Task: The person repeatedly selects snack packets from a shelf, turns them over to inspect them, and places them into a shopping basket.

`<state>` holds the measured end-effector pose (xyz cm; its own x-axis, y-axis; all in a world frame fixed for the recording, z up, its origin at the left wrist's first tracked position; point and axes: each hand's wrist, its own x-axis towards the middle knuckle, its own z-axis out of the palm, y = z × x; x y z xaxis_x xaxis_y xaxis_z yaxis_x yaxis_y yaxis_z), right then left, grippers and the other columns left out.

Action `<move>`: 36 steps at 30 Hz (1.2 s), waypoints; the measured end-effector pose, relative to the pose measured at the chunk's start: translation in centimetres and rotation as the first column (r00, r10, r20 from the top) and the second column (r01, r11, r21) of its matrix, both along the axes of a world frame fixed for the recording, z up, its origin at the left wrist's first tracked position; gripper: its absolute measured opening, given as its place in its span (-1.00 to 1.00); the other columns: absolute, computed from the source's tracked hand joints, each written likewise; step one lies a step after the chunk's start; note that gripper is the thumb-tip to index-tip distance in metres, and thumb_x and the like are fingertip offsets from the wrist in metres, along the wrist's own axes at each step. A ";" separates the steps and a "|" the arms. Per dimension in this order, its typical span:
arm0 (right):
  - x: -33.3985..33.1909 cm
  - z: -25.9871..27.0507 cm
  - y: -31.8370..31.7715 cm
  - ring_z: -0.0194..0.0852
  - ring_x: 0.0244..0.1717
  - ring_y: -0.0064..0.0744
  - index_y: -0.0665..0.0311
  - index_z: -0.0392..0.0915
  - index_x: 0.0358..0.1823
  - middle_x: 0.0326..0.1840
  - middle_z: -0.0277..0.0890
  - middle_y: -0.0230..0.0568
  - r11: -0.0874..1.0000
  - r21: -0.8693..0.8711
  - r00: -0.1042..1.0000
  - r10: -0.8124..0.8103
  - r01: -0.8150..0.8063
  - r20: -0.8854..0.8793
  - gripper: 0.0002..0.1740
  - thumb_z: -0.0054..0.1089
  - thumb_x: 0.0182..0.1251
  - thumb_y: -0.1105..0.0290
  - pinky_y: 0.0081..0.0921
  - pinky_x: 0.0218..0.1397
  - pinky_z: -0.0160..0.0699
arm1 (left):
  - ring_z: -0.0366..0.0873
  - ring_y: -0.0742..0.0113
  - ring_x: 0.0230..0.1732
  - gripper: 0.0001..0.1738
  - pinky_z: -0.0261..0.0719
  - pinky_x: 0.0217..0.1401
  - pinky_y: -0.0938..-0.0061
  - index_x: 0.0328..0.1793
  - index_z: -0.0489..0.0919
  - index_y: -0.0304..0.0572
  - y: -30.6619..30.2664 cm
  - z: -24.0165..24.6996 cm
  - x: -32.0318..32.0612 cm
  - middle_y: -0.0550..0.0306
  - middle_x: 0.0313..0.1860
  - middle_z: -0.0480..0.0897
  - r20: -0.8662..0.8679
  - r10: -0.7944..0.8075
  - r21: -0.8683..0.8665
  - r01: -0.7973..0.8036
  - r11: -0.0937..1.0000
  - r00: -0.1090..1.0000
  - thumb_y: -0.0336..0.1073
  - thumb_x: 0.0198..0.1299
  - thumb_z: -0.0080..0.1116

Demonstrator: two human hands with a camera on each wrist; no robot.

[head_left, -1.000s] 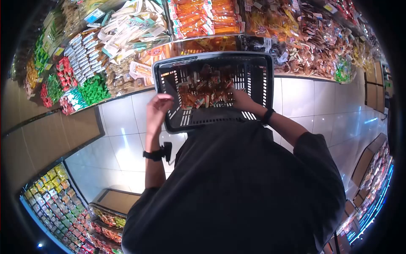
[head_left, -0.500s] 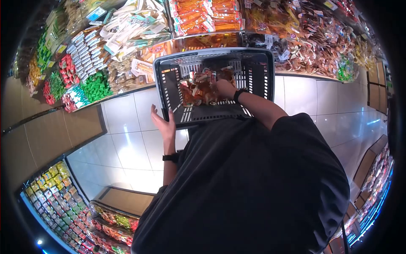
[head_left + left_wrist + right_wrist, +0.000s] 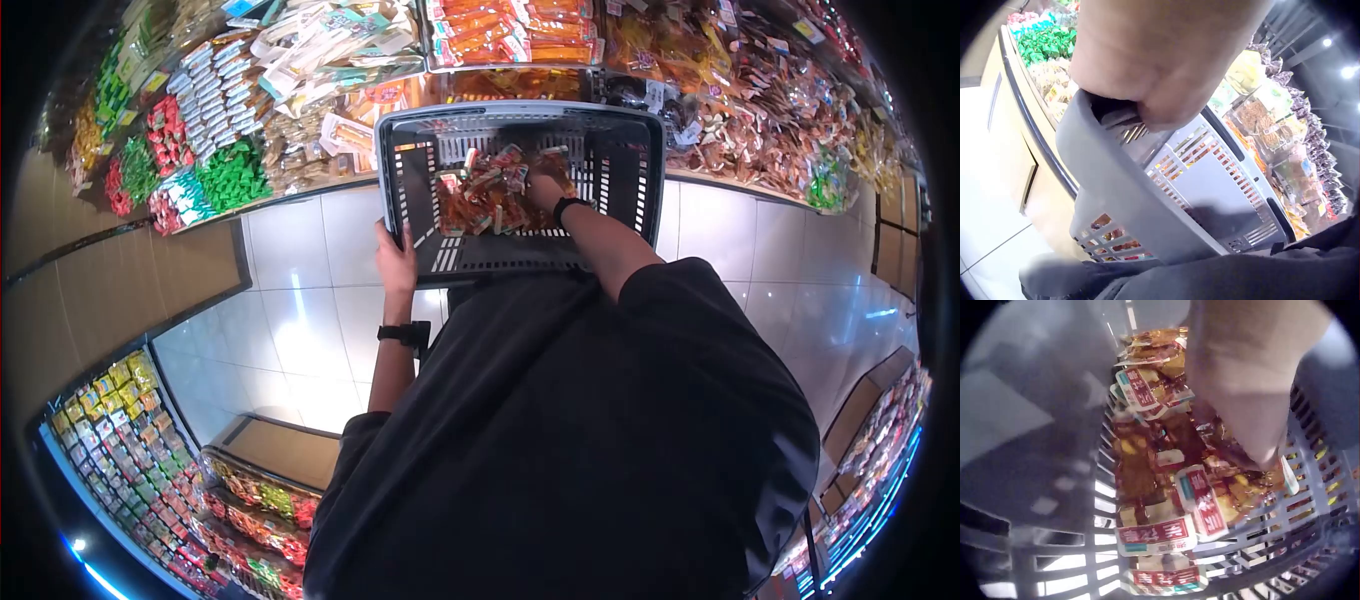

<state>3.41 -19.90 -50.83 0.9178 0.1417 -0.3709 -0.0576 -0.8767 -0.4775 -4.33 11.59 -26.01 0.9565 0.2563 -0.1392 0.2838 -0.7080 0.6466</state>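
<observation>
- Display [image 3: 730,186]: runs across the far side, curved front edge. Holds bagged goods: orange packs [image 3: 512,38] in the middle bin, green packets [image 3: 232,176] and red packets [image 3: 168,133] over on the left.
- Floor [image 3: 290,250]: pale glossy tiles, light glare on them.
- Black top [image 3: 560,430]: on the person, short sleeves, near side of the basket.
- Basket [image 3: 520,108]: grey rim, slotted walls, between the person and the display, opening up toward the head camera.
- Bagged food [image 3: 475,208]: heap of shiny orange-brown packs, red-and-white labels, loose on the basket bottom. Some lie overlapping, labels at mixed angles. A few labels have a teal patch.
- Left hand [image 3: 396,265]: on the basket's left rim near the front corner. Fingers bent over the rim, gripping it; the fingertips are partly hidden in both views.
- Right hand [image 3: 543,191]: down inside the basket, right part of the heap, touching the bagged food. Fingers hidden, so can't tell how far open or whether a pack is held.
- Wristbands: black, left band [image 3: 400,333] with a boxy unit on it, right band [image 3: 570,208] just above the heap's right side.
</observation>
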 end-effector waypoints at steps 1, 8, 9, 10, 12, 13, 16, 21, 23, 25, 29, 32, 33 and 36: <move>0.3 -0.3 0.3 0.68 -0.07 0.16 0.48 0.38 0.22 -0.13 0.63 0.28 0.990 -0.077 0.993 -0.113 0.114 0.025 -0.48 0.23 0.27 0.41 -0.09 0.00 0.64 | 0.64 -0.45 -0.09 -0.44 0.57 -0.08 0.01 0.38 0.29 -0.36 0.3 -0.1 -0.1 -0.45 -0.19 0.67 0.008 -0.029 -0.031 0.029 0.999 1.000 -0.11 0.48 0.11; -0.3 6.9 -3.8 0.70 -0.18 -0.24 0.43 0.65 -0.05 -0.20 0.70 -0.02 0.923 0.331 0.979 -0.206 0.196 -0.005 -0.68 0.42 0.25 0.37 -0.27 -0.10 0.63 | 0.68 -0.31 -0.24 -0.51 0.58 -0.19 0.06 0.27 0.40 -0.37 0.6 -0.9 0.6 -0.34 -0.32 0.68 0.007 -0.034 -0.075 0.035 0.997 0.999 -0.07 0.49 0.10; -0.1 7.4 -4.5 0.70 -0.16 -0.32 0.44 0.66 -0.07 -0.18 0.71 -0.06 0.860 0.435 0.963 -0.262 0.265 -0.067 -0.70 0.40 0.29 0.36 -0.32 -0.07 0.64 | 0.66 -0.34 -0.26 -0.55 0.55 -0.20 0.04 0.25 0.41 -0.32 -0.1 0.0 0.9 -0.35 -0.33 0.66 -0.029 -0.027 -0.072 0.025 0.997 0.999 -0.07 0.51 0.07; 0.8 8.6 -5.1 0.69 -0.22 -0.30 0.42 0.66 0.06 -0.23 0.72 -0.11 0.766 0.505 0.917 -0.306 0.398 -0.258 -0.53 0.45 0.26 0.22 -0.28 -0.08 0.63 | 0.66 -0.28 -0.34 -0.53 0.55 -0.26 0.06 0.21 0.43 -0.34 0.2 0.7 1.3 -0.29 -0.41 0.65 -0.046 0.003 -0.067 -0.006 0.998 0.999 -0.03 0.51 0.06; 0.4 13.2 -6.1 0.70 -0.21 -0.30 0.46 0.64 0.09 -0.21 0.72 -0.11 0.747 0.511 0.903 -0.319 0.426 -0.286 -0.51 0.43 0.28 0.23 -0.31 -0.06 0.64 | 0.68 -0.26 -0.36 -0.55 0.55 -0.30 0.06 0.15 0.44 -0.36 0.7 -0.3 1.3 -0.28 -0.43 0.66 0.014 -0.003 -0.004 0.004 1.000 1.000 -0.04 0.50 0.07; 0.1 15.1 -6.5 0.70 -0.19 -0.29 0.50 0.62 0.12 -0.18 0.72 -0.10 0.724 0.527 0.893 -0.316 0.444 -0.319 -0.50 0.42 0.30 0.23 -0.34 -0.04 0.64 | 0.68 -0.26 -0.36 -0.56 0.55 -0.31 0.05 0.13 0.44 -0.37 0.7 -0.3 1.4 -0.29 -0.42 0.66 0.017 -0.009 0.003 0.009 1.000 1.000 -0.05 0.50 0.07; -0.8 15.9 -7.9 0.71 -0.12 -0.07 0.51 0.62 0.07 -0.10 0.70 0.08 0.852 0.423 0.950 -0.250 0.308 -0.188 -0.48 0.44 0.25 0.20 -0.22 -0.01 0.66 | 0.67 -0.34 -0.28 -0.56 0.54 -0.24 -0.03 0.13 0.44 -0.35 0.7 0.8 2.2 -0.34 -0.36 0.68 -0.109 0.006 -0.148 -0.023 0.989 0.994 -0.04 0.50 0.04; -5.9 25.7 -6.9 0.41 0.27 0.03 0.20 0.48 0.17 0.16 0.50 -0.07 0.938 -0.115 0.812 -0.216 0.326 0.542 -0.45 0.39 0.10 0.33 0.03 0.35 0.28 | 0.62 -0.47 -0.16 -0.57 0.50 -0.10 -0.17 0.08 0.42 -0.29 1.5 0.8 2.8 -0.39 -0.30 0.67 -0.058 -0.084 -0.030 0.082 0.996 0.995 0.00 0.51 -0.03; -8.9 30.2 -5.9 0.19 0.48 0.00 0.23 0.41 0.23 0.39 0.33 -0.01 0.793 -0.068 0.653 -0.446 0.605 0.612 -0.33 0.46 0.06 0.28 0.10 0.47 0.04 | 0.62 -0.49 -0.16 -0.59 0.50 -0.11 -0.18 0.04 0.42 -0.30 1.5 1.5 2.9 -0.39 -0.30 0.68 -0.102 -0.103 -0.033 0.100 0.994 0.989 -0.02 0.50 -0.01; -11.8 27.4 -7.3 0.45 0.31 -0.03 0.31 0.40 0.25 0.23 0.49 0.04 0.568 -0.310 0.635 -0.561 0.762 0.531 -0.28 0.50 0.08 0.23 0.01 0.35 0.33 | 0.62 -0.49 -0.16 -0.60 0.50 -0.12 -0.18 0.04 0.41 -0.30 1.7 1.4 3.0 -0.40 -0.30 0.68 -0.091 -0.122 -0.081 0.115 0.990 0.988 -0.03 0.50 -0.01; -14.5 22.2 -11.9 0.69 -0.48 -0.25 0.41 0.59 -0.10 -0.45 0.67 -0.14 0.592 0.115 0.592 -0.805 0.798 0.039 -0.60 0.47 0.18 0.25 -0.30 -0.33 0.67 | 0.62 -0.48 -0.19 -0.61 0.52 -0.16 -0.18 0.02 0.41 -0.31 2.4 0.0 2.5 -0.41 -0.31 0.67 -0.040 -0.157 -0.104 0.152 0.983 0.987 -0.05 0.49 0.02; -14.5 23.6 -11.3 0.71 -0.44 -0.34 0.32 0.64 -0.22 -0.42 0.70 -0.19 0.589 0.191 0.585 -0.807 0.785 0.081 -0.74 0.44 0.19 0.30 -0.34 -0.30 0.67 | 0.63 -0.47 -0.22 -0.60 0.52 -0.20 -0.16 -0.01 0.41 -0.31 3.5 -1.3 2.5 -0.40 -0.35 0.66 -0.054 -0.170 -0.154 0.160 0.975 0.984 -0.03 0.48 0.04; -14.3 23.5 -11.6 0.71 -0.44 -0.34 0.32 0.64 -0.22 -0.42 0.70 -0.19 0.592 0.188 0.588 -0.805 0.783 0.083 -0.74 0.44 0.19 0.30 -0.34 -0.30 0.67 | 0.63 -0.47 -0.22 -0.60 0.52 -0.20 -0.16 -0.01 0.41 -0.31 3.5 -1.3 2.5 -0.40 -0.35 0.66 -0.053 -0.167 -0.158 0.157 0.975 0.984 -0.03 0.48 0.04; -13.6 23.4 -12.9 0.71 -0.43 -0.34 0.31 0.65 -0.21 -0.42 0.70 -0.20 0.617 0.166 0.608 -0.787 0.769 0.107 -0.75 0.44 0.20 0.31 -0.36 -0.30 0.66 | 0.62 -0.46 -0.26 -0.59 0.51 -0.23 -0.15 -0.05 0.41 -0.31 3.0 -0.8 2.2 -0.38 -0.38 0.66 -0.064 -0.167 -0.160 0.155 0.975 0.984 -0.02 0.48 0.05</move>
